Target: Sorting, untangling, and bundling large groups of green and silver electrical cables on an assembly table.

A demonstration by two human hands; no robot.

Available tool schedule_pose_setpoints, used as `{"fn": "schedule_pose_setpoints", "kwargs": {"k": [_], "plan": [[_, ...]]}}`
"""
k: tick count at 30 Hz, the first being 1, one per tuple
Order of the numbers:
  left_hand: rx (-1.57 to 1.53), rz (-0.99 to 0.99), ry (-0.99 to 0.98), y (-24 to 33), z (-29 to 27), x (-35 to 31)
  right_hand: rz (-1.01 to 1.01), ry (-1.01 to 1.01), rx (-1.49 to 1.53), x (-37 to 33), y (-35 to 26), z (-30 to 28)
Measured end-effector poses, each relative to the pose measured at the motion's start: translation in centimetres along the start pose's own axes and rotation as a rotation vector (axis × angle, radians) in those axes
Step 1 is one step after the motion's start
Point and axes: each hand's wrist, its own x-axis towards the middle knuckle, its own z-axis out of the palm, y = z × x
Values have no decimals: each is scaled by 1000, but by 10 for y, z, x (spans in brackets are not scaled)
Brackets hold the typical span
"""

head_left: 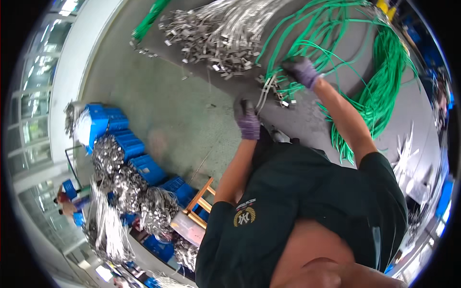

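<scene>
My left hand (248, 120), in a purple and dark grey work glove, is at the table's near edge. Its fingers look closed at the lower end of a few pale flat cables (262, 95). Up and to the right, my right hand (301, 72), gloved alike, has its fingers bent in over green cables (317, 50); blur hides the exact grip. Small metal-looking connectors (284, 102) lie between the hands, beside the cable ends. The green cables loop across the table into a thick bundle (386, 81) on the right.
A big heap of silvery cables with connector ends (218, 48) lies at the far side. Another green bundle (150, 21) is at far left. Blue crates (103, 122) and piles of silvery cables (108, 156) stand lower left, near a wooden stool (198, 204). Another person (67, 204) is in the left background.
</scene>
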Motion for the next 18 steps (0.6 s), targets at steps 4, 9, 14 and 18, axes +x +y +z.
{"fn": "schedule_pose_setpoints", "kwargs": {"k": [4,9,14,18], "plan": [[-105,72,28,-4,12,0,766,3,863,-24,-22,17],[-344,-202,31,16,24,-1,768,-239,750,-51,-81,24],[-361,-149,-30,9,30,14,723,-237,914,-56,-94,34],[-429,-227,-33,18,50,20,887,-171,826,-41,-72,21]]}}
